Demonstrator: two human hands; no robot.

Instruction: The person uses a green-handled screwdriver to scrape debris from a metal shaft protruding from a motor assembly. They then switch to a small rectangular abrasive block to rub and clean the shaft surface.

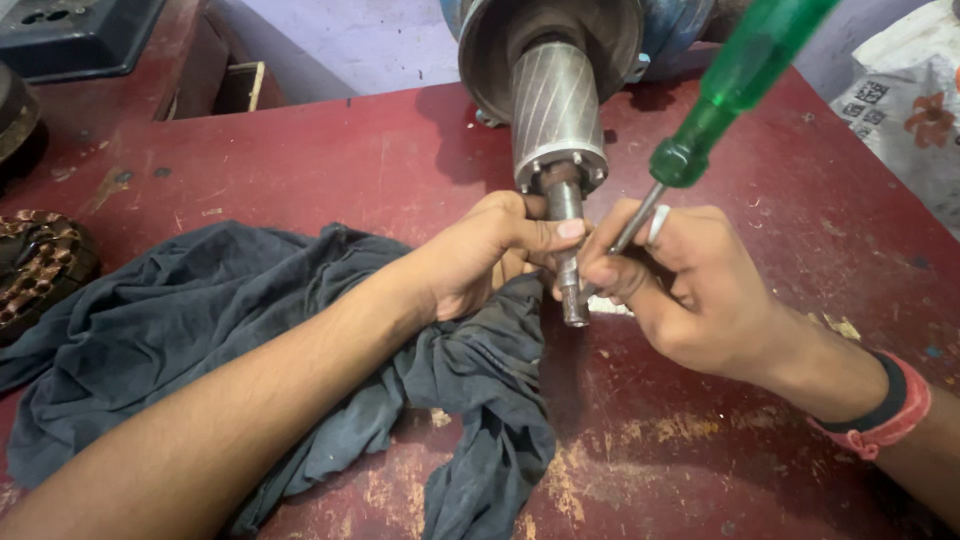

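Note:
A motor rotor (556, 115) with a ribbed silver core juts toward me from a blue housing (672, 30) on the red worktable (700, 420). Its steel shaft (568, 250) points down at me. My left hand (480, 255) grips the shaft from the left, thumb laid across it, with part of a dark grey cloth (200, 330) under the palm. My right hand (690, 295) holds the metal shank of a green-handled screwdriver (735, 80), its tip hidden behind my fingers close to the shaft. A ring sits on one right finger; a red and black band circles that wrist.
The dark cloth spreads over the table's left and front. A brown patterned object (35, 265) lies at the left edge. A black box (75, 35) stands at the back left, a white printed sack (905, 110) at the back right. Paint is worn near the front.

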